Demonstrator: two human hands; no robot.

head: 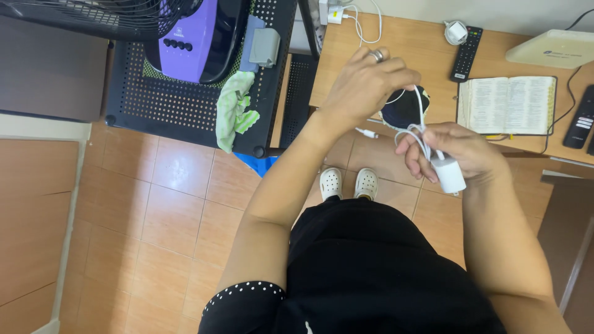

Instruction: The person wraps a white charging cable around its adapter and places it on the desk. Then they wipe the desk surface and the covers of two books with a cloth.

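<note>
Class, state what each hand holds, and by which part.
Right hand grips the white charger plug by its body; left hand holds its white cable.

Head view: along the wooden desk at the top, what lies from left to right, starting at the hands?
Left hand → right hand holding the white charger and its cable → black remote → open book → white box → second dark remote.

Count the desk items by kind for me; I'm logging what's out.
Remote controls: 2 — one, one at the edge
Open book: 1
White chargers: 2 — one in the right hand, one on the desk
Total: 5
</note>
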